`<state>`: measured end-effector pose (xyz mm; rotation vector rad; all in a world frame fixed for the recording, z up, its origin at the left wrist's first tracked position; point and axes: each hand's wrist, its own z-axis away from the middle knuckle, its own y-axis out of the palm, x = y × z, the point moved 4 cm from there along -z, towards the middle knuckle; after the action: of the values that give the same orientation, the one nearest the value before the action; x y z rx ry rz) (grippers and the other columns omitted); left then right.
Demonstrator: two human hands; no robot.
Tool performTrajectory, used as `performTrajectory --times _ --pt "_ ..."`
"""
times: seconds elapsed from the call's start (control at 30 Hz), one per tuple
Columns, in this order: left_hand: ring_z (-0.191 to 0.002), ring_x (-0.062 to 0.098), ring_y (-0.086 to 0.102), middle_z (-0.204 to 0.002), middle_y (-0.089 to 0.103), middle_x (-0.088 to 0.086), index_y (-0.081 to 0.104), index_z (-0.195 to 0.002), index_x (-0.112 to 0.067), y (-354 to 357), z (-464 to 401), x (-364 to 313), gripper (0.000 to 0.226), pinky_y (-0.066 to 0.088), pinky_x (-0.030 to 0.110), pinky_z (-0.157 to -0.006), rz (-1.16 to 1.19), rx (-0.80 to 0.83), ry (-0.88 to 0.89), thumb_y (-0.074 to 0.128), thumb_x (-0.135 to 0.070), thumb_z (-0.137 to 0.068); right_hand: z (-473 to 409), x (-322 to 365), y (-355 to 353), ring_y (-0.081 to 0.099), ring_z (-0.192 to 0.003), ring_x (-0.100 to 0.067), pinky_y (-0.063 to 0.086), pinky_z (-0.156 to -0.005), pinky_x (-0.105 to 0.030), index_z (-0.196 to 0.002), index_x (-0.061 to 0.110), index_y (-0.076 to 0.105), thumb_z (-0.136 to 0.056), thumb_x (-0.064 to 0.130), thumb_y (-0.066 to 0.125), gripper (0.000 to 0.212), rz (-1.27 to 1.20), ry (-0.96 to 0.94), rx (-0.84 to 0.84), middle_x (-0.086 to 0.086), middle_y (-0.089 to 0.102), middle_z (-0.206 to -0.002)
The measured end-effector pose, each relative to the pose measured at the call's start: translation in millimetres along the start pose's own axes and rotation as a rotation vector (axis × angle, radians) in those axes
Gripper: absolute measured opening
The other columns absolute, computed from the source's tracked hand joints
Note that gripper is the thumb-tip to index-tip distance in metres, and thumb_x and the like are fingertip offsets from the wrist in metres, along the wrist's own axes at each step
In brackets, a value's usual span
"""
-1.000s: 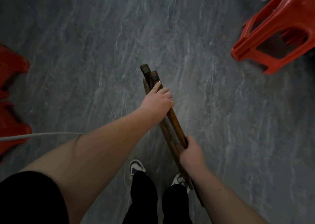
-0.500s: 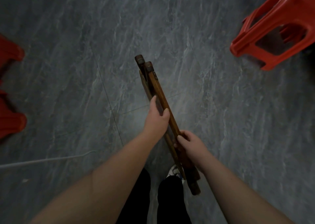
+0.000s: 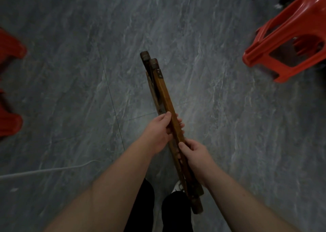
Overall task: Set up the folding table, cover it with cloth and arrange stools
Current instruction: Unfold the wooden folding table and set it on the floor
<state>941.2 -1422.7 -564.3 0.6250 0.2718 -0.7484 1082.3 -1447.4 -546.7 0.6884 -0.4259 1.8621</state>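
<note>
I can make out no text, label, brand, number or sign anywhere in my head view.
</note>
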Motion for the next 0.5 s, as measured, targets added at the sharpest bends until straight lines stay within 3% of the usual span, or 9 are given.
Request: performTrajectory --times 0.13,0.27,0.4,0.5 --pt "-0.085 0.025 0.067 -0.089 0.066 0.012 0.058 -0.114 -0.001 -10 -1 -35 0.033 0.059 0.046 -0.08 -0.054 0.011 0.05 0.039 -0.027 -0.107 -11 21 33 0.066 -0.071 -0.018 0.05 -0.067 -0.036 -0.093 0.022 0.073 -0.096 0.027 0.056 0.018 0.048 -0.072 -0.046 -0.004 0.074 -0.078" --pt "-0.083 0.026 0.066 -0.093 0.063 0.016 0.057 -0.113 0.001 -22 -9 -71 0.034 0.06 0.045 -0.071 -0.124 -0.022 0.078 0.039 -0.026 -0.107 -26 47 61 0.07 -0.085 -0.029 0.056 -0.079 -0.049 -0.097 0.023 0.073 -0.085 0.04 0.055 0.028 0.097 -0.122 -0.058 -0.007 0.075 -0.087" --pt "-0.088 0.029 0.065 -0.096 0.062 0.018 0.056 -0.115 0.002 -29 -23 -116 0.033 0.058 0.048 -0.075 -0.171 -0.05 0.12 0.041 -0.026 -0.107 -44 82 83 0.07 -0.086 -0.029 0.055 -0.079 -0.048 -0.098 0.02 0.071 -0.092 0.036 0.053 0.025 0.142 -0.148 -0.051 -0.009 0.074 -0.089" --pt "-0.093 0.032 0.065 -0.103 0.061 0.021 0.054 -0.113 0.004 -32 -34 -152 0.03 0.057 0.051 -0.079 -0.229 -0.063 0.149 0.041 -0.022 -0.107 -62 112 98 0.065 -0.072 -0.024 0.051 -0.069 -0.041 -0.089 0.022 0.068 -0.101 0.023 0.05 0.022 0.16 -0.143 -0.042 -0.007 0.07 -0.077"
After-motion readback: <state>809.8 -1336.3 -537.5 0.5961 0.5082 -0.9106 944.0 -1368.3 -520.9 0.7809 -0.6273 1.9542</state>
